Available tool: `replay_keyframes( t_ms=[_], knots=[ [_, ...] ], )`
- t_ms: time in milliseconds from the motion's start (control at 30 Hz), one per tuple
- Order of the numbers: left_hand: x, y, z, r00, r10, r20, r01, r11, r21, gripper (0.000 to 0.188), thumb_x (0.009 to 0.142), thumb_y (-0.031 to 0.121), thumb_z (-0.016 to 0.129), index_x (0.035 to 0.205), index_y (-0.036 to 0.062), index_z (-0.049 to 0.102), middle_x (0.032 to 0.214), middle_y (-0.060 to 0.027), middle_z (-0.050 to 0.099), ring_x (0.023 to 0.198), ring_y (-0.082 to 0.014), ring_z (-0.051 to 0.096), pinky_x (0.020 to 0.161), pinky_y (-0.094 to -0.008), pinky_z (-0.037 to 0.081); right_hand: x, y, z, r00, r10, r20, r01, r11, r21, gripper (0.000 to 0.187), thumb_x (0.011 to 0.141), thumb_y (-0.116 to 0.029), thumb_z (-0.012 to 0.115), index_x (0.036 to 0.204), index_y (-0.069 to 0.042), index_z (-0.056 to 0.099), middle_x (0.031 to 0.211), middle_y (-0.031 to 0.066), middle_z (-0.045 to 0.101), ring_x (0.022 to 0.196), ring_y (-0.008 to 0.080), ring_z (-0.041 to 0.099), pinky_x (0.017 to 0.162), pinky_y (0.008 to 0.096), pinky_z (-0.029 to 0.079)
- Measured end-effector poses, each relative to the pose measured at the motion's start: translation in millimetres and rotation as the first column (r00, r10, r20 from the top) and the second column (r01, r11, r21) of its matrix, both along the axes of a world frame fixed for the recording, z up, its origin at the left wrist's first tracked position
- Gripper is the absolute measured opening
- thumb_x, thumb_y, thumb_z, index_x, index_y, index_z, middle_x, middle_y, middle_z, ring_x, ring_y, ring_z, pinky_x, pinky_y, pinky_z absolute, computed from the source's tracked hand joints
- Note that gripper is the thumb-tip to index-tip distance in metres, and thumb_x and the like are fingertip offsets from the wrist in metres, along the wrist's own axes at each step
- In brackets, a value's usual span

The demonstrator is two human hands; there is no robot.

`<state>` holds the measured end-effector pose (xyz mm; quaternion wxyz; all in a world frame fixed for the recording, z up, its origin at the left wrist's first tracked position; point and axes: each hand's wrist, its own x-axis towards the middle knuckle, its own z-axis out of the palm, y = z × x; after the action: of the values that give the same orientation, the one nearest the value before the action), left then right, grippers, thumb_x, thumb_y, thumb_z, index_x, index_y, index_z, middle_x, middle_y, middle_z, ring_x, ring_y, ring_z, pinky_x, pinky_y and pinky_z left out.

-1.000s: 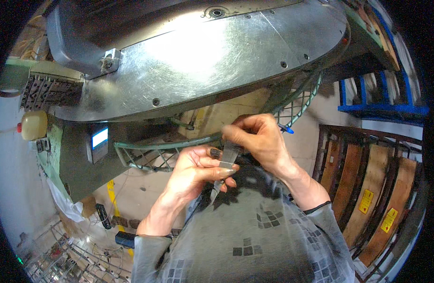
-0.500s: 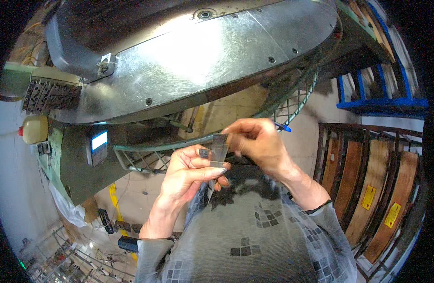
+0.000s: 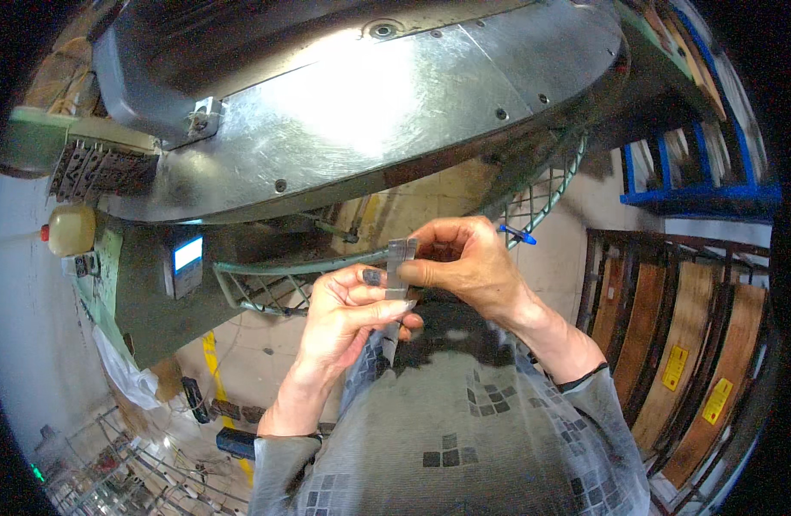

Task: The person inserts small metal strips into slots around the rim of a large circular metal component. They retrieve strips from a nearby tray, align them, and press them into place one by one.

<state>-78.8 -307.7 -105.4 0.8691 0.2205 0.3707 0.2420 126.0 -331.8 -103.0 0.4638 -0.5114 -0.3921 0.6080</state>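
Between my two hands stands a thin, flat grey strip (image 3: 395,280), roughly upright, its lower end tapering below my fingers; whether it is metal or plastic I cannot tell. My left hand (image 3: 348,314) pinches its lower part between thumb and fingers. A dark covering wraps one left fingertip. From the right, my right hand (image 3: 467,268) grips the strip's upper part, thumb on the near face and curled fingers behind it. Both hands are over my lap, on this side of a large metal machine table (image 3: 344,129).
A green lattice guard (image 3: 309,265) curves beneath the table edge, with a blue clip (image 3: 518,235) on it. To the left are a lit display box (image 3: 186,262) and a yellowish bottle (image 3: 72,230). Wooden boards (image 3: 681,335) stand in a rack at right, below blue shelving (image 3: 701,193).
My right thumb has come onto the strip's upper part, where the hand was blurred before. The strip now looks narrower, turned more edge-on. My left hand keeps its pinch.
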Motion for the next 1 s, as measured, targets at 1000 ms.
replay_keyframes(
  t_ms=[1000],
  knots=[
    [-13, 0, -1, 0.999, -0.017, -0.039, 0.016, 1.0, -0.021, 0.035, 0.086, -0.01, 0.071, 0.119, -0.0079, 0.058, 0.107, -0.022, 0.073, 0.086, -0.0314, 0.076, 0.07, -0.0374, 0.065, -13, 39, -2, 0.977, -0.06, -0.203, 0.013, 0.974, -0.227, 0.025, 0.087, -0.017, 0.08, 0.104, -0.001, 0.074, 0.095, 0.0056, 0.075, 0.086, 0.0152, 0.068, 0.079, 0.0319, 0.055]
  ],
)
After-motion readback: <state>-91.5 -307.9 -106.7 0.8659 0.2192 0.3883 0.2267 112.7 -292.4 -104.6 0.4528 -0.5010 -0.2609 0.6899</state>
